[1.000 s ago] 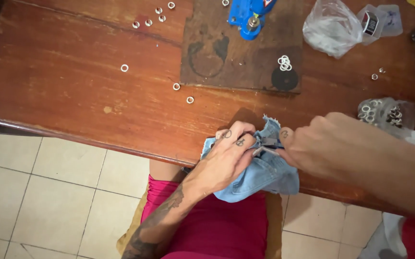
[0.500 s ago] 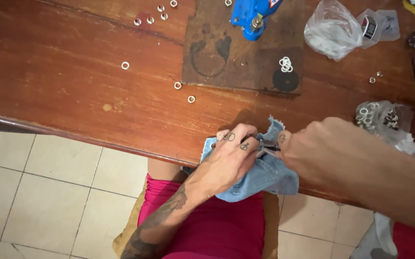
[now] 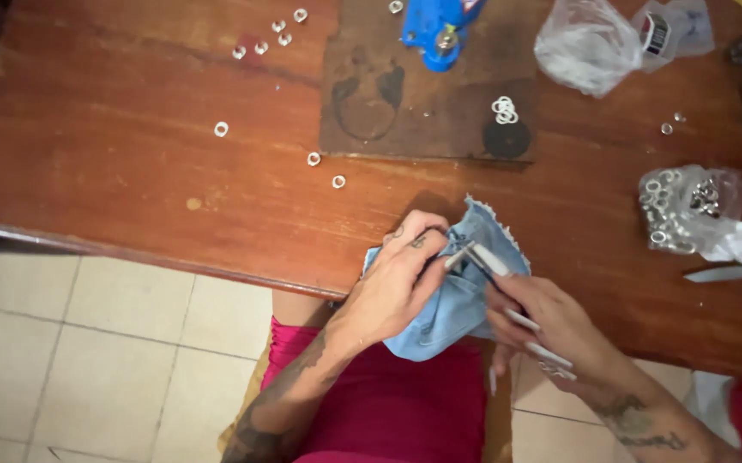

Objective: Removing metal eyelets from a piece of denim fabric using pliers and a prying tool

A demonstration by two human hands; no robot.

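A piece of light blue denim cloth (image 3: 452, 300) with a frayed edge hangs over the near edge of the wooden table (image 3: 131, 180). My left hand (image 3: 397, 279) grips the cloth from the left, fingers bent over it. My right hand (image 3: 542, 321), with long pale nails, pinches the cloth's upper part from the right, where a thin dark tool or strip shows between the fingers. Both hands meet over the cloth, above my lap in red clothing (image 3: 388, 411).
Small metal rings (image 3: 324, 170) lie scattered on the table. A dark board (image 3: 405, 103) carries a blue press tool (image 3: 435, 26), a ring pile (image 3: 503, 108) and a black disc. Clear plastic bags (image 3: 590, 43) lie at the back right; a bag of rings (image 3: 680, 210) lies right. Tiled floor below.
My right hand has drawn back and lower, off the cloth's top, so the frayed upper edge now shows. The left hand keeps its grip on the cloth.
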